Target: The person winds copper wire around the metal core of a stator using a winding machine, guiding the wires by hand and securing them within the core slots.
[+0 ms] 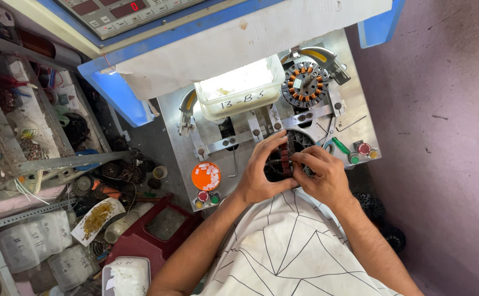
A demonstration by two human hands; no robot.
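Gripping one dark stator core (289, 156) from both sides, the left hand (262, 170) and the right hand (320, 175) close their fingers around it at the front of a metal work plate (354, 118); the core sits between the two hands, just above the person's white patterned shirt (289, 252). A second stator (305, 83), wound with copper coils, lies clamped at the plate's far right corner, so two stators are in view. One translucent plastic tub (239, 90) stands on the plate behind the hands, with a handwritten marking on its front wall. One round orange lid (206, 176) holding small white slips rests at the plate's left edge. Two red and two green push buttons show: one pair (209, 197) below the lid, one pair (360, 152) right of the hands. Down on the left, one white lidded box (125, 275) and two cloudy plastic bags (36, 238) with scribbled marks lie beside a dark red stool (157, 233).
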